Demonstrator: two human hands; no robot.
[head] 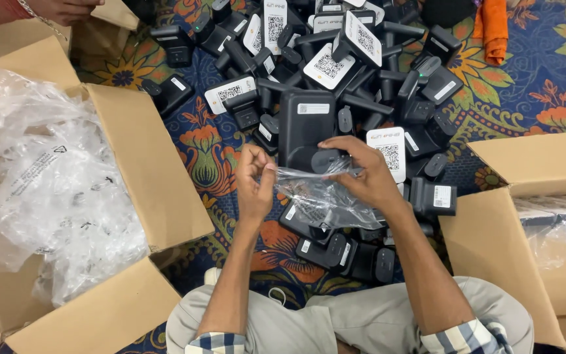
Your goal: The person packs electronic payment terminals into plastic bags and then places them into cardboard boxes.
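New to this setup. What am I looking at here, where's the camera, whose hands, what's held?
There is no machine: one camera on a person's head looks down at their own bare hands and lap. The left hand and right hand both grip a clear plastic bag over a black device. Around it, a pile of black devices with white code cards lies on a patterned floor cloth. The cardboard box on the left holds empty clear bags; another box sits on the right. Top left is someone else's hand.
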